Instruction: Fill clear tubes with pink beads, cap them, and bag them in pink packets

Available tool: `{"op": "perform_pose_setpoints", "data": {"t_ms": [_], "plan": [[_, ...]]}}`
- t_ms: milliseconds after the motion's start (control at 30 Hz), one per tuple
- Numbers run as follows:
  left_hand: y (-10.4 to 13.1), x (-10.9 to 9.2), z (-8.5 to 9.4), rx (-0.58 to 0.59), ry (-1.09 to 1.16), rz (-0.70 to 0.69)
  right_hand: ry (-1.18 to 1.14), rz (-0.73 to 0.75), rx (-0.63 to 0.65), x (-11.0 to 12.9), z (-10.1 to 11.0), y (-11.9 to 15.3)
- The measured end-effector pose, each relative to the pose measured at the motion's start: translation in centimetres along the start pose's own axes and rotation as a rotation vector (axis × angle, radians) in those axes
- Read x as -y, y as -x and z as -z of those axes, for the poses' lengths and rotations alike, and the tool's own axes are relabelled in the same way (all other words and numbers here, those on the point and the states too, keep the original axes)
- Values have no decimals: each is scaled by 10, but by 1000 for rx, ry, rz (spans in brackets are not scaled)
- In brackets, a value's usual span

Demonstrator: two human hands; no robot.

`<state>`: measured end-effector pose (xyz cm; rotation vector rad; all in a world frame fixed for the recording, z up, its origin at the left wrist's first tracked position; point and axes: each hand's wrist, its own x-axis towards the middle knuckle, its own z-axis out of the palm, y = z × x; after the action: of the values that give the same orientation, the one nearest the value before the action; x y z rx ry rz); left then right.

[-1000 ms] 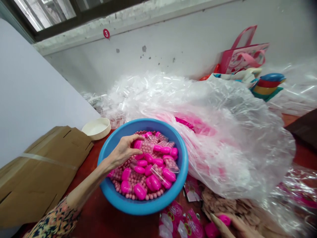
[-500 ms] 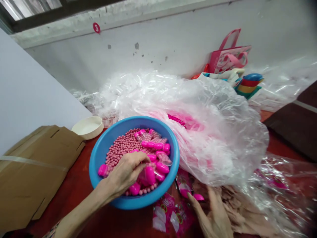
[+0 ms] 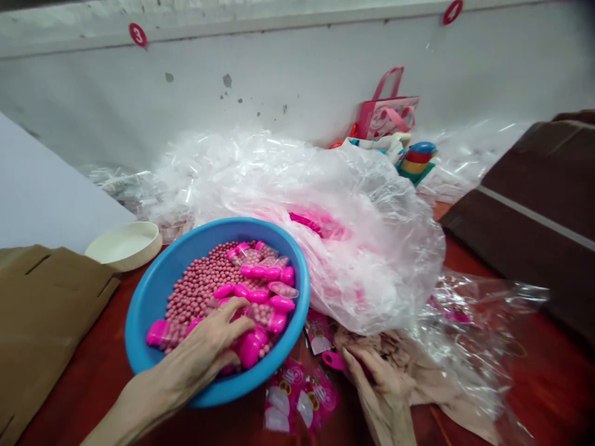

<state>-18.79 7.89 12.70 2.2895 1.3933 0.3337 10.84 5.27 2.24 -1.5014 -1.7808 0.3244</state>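
Observation:
A blue basin (image 3: pixel 297 322) holds pink beads (image 3: pixel 199 282) and several clear bead-filled containers with bright pink caps (image 3: pixel 255 344). My left hand (image 3: pixel 216 337) reaches into the basin from the front, fingers bent and apart over the capped containers and touching some of them. To the right of the basin, my right hand (image 3: pixel 379 378) is low over the table, its fingertips closed on a small bright pink plastic piece (image 3: pixel 334 360). Its palm side is hidden. Pink printed packets (image 3: pixel 304 396) lie between that hand and the basin.
A large clear plastic bag (image 3: pixel 372 248) with pink contents lies behind. Crumpled beige cloth (image 3: pixel 441 396) is at the right. Flattened cardboard (image 3: pixel 51 322), a white shallow dish (image 3: pixel 125 244), a dark carton (image 3: pixel 534 210) and a pink handbag (image 3: pixel 388 118) stand around.
The view has turned right, so things appear farther left. My left hand has lowered among the containers with its fingers spread. My right hand has drawn its fingers together at the pink piece.

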Motion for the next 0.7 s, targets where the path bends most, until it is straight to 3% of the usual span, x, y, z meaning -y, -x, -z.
{"op": "perform_pose_setpoints", "data": {"t_ms": [100,200,300,400,500,567,633,700], "plan": [[-8,2,-9,-1,5,15,20,23,-51,-3,1,3],[-10,-11,-3,-102,181,99,39,40,-120,-10,0,10],[-4,-42,8,-245,477,266,11,23,-141,-8,3,16],[1,-83,-1,-276,862,373,-251,-219,-66,12,18,12],[-4,-113,-44,-118,1320,444,-667,-540,-8,34,40,-2],[-12,-124,-86,-62,1418,470,-862,-647,94,42,52,-14],[-19,-130,-130,-93,1301,426,-849,-613,221,41,58,-22],[-25,-133,-165,-70,1181,311,-615,-440,337,35,55,-23]]}}
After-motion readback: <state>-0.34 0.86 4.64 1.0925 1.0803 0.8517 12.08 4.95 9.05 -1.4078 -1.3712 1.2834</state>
